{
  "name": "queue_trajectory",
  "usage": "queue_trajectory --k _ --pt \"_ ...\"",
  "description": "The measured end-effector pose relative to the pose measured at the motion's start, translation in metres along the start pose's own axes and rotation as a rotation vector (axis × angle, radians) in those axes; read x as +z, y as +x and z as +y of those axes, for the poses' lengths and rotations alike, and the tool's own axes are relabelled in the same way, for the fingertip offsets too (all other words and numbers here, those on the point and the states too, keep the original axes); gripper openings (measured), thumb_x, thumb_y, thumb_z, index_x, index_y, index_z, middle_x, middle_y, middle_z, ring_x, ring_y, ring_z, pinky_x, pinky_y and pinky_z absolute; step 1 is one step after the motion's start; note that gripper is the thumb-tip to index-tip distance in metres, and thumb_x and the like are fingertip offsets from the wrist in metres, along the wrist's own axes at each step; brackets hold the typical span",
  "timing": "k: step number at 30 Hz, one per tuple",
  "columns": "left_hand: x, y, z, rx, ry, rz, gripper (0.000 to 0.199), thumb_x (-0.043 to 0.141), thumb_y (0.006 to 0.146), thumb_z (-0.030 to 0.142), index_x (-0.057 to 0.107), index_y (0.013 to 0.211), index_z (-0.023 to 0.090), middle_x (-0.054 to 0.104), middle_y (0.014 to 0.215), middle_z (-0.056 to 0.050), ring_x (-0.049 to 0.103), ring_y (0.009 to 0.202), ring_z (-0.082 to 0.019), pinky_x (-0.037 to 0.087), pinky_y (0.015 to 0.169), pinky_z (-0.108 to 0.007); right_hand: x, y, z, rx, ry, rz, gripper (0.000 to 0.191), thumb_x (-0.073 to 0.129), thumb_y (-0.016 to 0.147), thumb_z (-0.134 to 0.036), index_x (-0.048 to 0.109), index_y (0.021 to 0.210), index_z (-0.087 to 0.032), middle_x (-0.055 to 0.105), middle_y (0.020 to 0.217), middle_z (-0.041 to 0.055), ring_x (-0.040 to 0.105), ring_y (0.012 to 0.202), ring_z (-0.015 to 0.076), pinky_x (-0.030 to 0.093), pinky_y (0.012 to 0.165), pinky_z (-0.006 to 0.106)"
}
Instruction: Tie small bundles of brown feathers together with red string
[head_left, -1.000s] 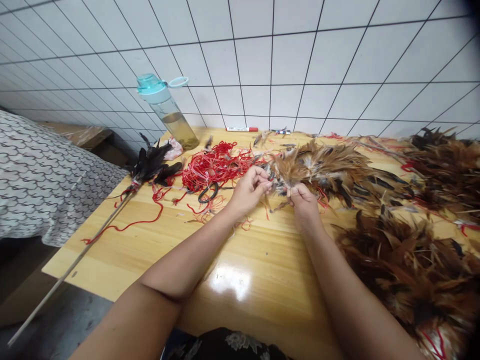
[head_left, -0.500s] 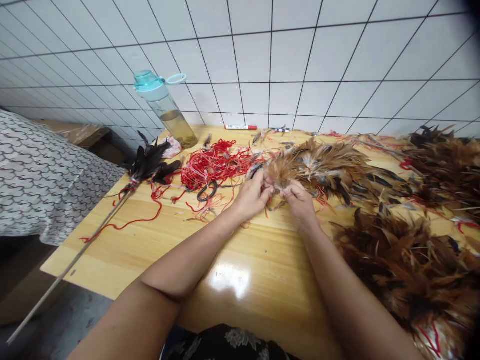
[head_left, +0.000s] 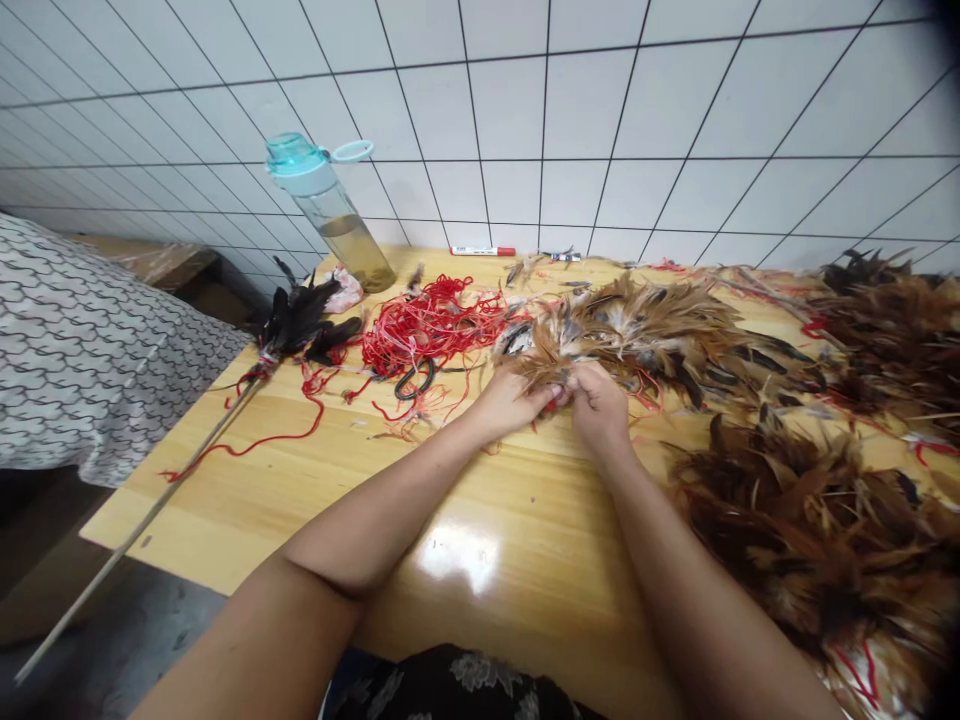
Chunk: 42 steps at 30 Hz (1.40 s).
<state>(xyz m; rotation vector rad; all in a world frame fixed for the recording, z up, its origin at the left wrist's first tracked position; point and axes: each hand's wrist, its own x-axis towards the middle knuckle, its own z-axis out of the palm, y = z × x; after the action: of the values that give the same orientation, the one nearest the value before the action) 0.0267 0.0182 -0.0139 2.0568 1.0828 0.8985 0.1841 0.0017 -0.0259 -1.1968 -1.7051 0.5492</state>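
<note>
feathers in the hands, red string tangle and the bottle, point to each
Held feathers (head_left: 553, 352): head view, on the tan plumes
Red string tangle (head_left: 420, 332): head view, middle of the heap
Bottle (head_left: 339, 225): head view, middle of its see-through side

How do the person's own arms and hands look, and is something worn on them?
The left hand and the right hand have no gloves, and I see no ring, watch or bracelet. The left arm and right arm are bare, no sleeve in view. A black garment with a greyish floral print shows at the bottom edge.
</note>
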Motion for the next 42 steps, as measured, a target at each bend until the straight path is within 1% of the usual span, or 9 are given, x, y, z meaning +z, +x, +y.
queue_trajectory --k 5,9,13,19,24,29,34,38,42 --pt "-0.005 -0.002 0.011 -0.161 0.056 -0.11 0.016 0.05 0.083 0.018 0.064 0.091 0.015 0.066 0.075 0.0 0.057 0.065 -0.012 0.044 0.065 -0.024 -0.004 0.0 0.007 0.222 -0.022 0.167 0.022 0.04 0.078 -0.015 0.044 0.058 -0.022 0.051 0.068 0.0 0.05 0.065 0.0164 0.038 0.064 0.029" --pt "-0.014 -0.003 0.022 -0.037 0.187 -0.203 0.013 0.05 0.082 0.014 0.063 0.08 0.015 0.067 0.082 -0.001 0.058 0.074 -0.012 0.042 0.07 -0.023 -0.007 0.0 0.01 0.27 -0.102 0.219 0.023 0.04 0.079 -0.016 0.044 0.058 -0.022 0.051 0.068 0.0006 0.049 0.069 0.0172 0.037 0.066 0.03" --pt "-0.029 -0.003 0.027 0.035 0.231 -0.247 0.012 0.051 0.081 0.013 0.06 0.074 0.015 0.063 0.076 -0.001 0.055 0.07 -0.011 0.04 0.067 -0.022 -0.01 0.0 0.006 0.315 -0.209 0.229 0.022 0.04 0.08 -0.013 0.046 0.061 -0.021 0.054 0.074 0.0025 0.05 0.073 0.0173 0.035 0.065 0.029" --pt "-0.043 -0.003 0.043 0.23 0.251 -0.281 0.015 0.049 0.087 0.016 0.061 0.079 0.015 0.062 0.077 -0.003 0.056 0.076 -0.013 0.042 0.072 -0.024 -0.008 -0.004 -0.017 0.316 -0.597 -0.003 0.028 0.04 0.081 -0.008 0.064 0.08 -0.022 0.064 0.094 0.0033 0.05 0.068 0.0151 0.026 0.056 0.029" --pt "-0.046 -0.003 0.049 0.427 0.371 -0.142 0.023 0.041 0.093 0.018 0.061 0.081 0.016 0.062 0.083 -0.007 0.055 0.083 -0.016 0.043 0.077 -0.028 0.001 -0.009 -0.024 0.092 -0.772 -0.306 0.032 0.039 0.088 -0.014 0.068 0.095 -0.025 0.068 0.103 0.0053 0.053 0.064 0.0149 0.028 0.057 0.03" --pt "-0.051 0.001 0.029 0.415 0.35 -0.064 0.022 0.044 0.093 0.023 0.062 0.083 0.016 0.063 0.083 -0.007 0.055 0.082 -0.016 0.043 0.076 -0.028 0.005 -0.012 -0.02 -0.121 -0.552 -0.488 0.028 0.042 0.085 -0.013 0.068 0.093 -0.022 0.07 0.098 0.0077 0.057 0.073 0.0175 0.034 0.062 0.028" --pt "-0.047 0.007 -0.009 0.256 0.239 -0.027 0.022 0.05 0.09 0.027 0.064 0.076 0.015 0.063 0.077 -0.004 0.057 0.074 -0.013 0.043 0.069 -0.024 0.003 -0.004 -0.017 -0.204 -0.055 -0.366 0.025 0.04 0.085 -0.016 0.051 0.063 -0.021 0.057 0.069 0.0032 0.052 0.07 0.0167 0.038 0.065 0.027" --pt "-0.034 0.009 -0.024 0.247 0.169 -0.128 0.014 0.06 0.083 0.027 0.065 0.079 0.015 0.065 0.08 -0.005 0.06 0.076 -0.015 0.045 0.071 -0.026 0.002 0.0 -0.009 -0.1 0.145 -0.253 0.033 0.041 0.089 -0.026 0.043 0.057 -0.022 0.048 0.06 -0.0003 0.048 0.062 0.015 0.039 0.064 0.027" --pt "-0.024 0.006 -0.015 0.245 0.218 -0.157 0.015 0.051 0.087 0.022 0.063 0.084 0.015 0.066 0.091 -0.008 0.061 0.088 -0.018 0.046 0.082 -0.03 0.001 0.0 0.004 0.094 0.144 -0.07 0.031 0.04 0.089 -0.028 0.043 0.059 -0.022 0.046 0.062 -0.0013 0.046 0.059 0.0142 0.038 0.06 0.027"
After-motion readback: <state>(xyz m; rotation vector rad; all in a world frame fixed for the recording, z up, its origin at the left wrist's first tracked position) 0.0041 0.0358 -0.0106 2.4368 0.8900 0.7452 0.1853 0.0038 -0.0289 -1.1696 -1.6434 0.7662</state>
